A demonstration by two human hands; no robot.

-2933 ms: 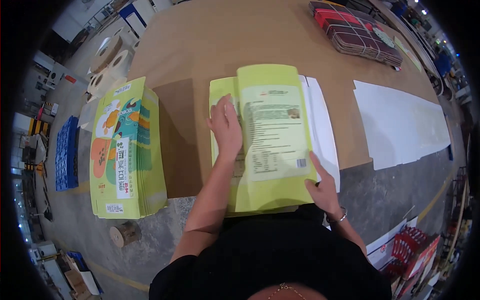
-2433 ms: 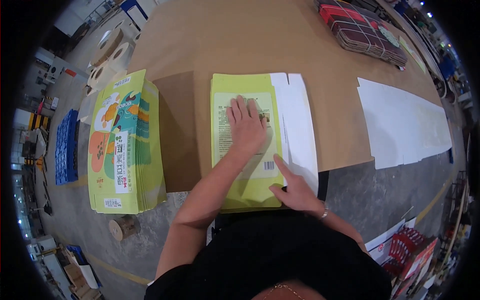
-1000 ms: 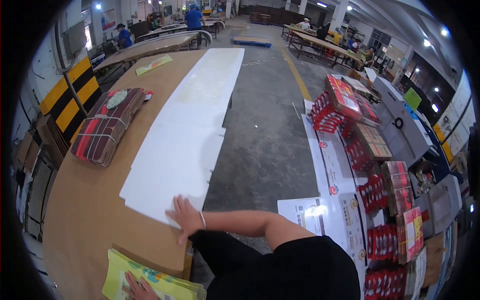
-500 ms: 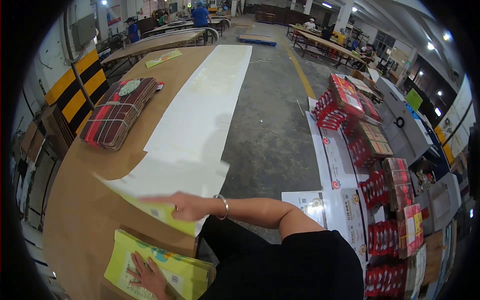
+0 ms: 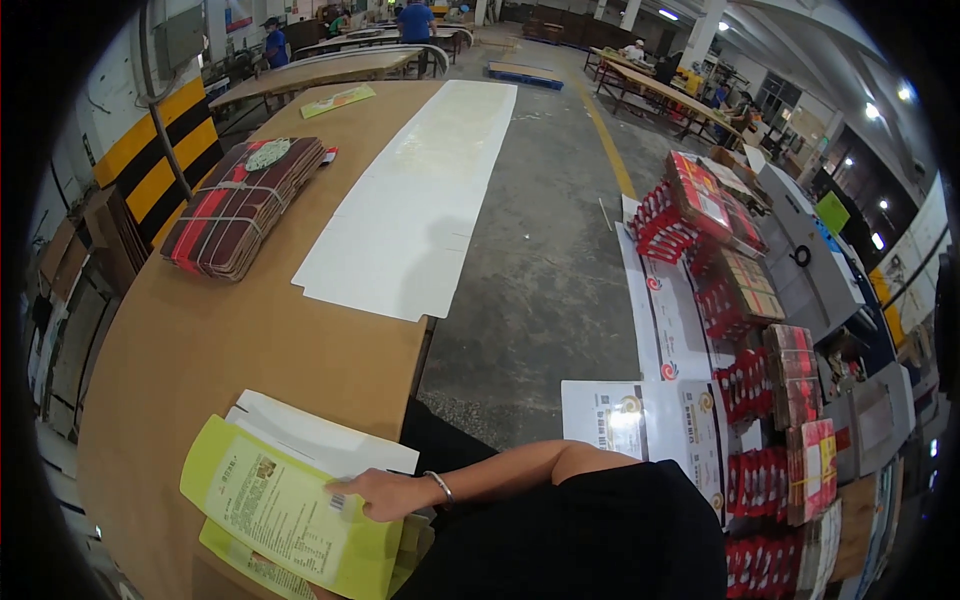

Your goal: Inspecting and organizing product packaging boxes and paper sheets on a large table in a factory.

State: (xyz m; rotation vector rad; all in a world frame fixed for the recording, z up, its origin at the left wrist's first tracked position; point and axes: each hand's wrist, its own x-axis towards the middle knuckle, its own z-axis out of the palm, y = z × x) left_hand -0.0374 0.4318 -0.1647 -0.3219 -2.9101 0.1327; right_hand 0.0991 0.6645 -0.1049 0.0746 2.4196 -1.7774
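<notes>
At lower left, a green sheet [image 5: 285, 510] is pinched by the right hand [image 5: 375, 495]; creasing could be caused by uneven lifting; the left hand's [image 5: 324, 593] hold cannot be told.

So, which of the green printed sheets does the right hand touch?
The upper green sheet: the right hand is on it beside the barcode, and it partly covers the lower green sheet.

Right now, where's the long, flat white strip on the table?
In the head view, the long, flat white strip lies upper left of centre, along the right edge of the brown tabletop, right of the strapped maroon cardboard bundle.
</notes>
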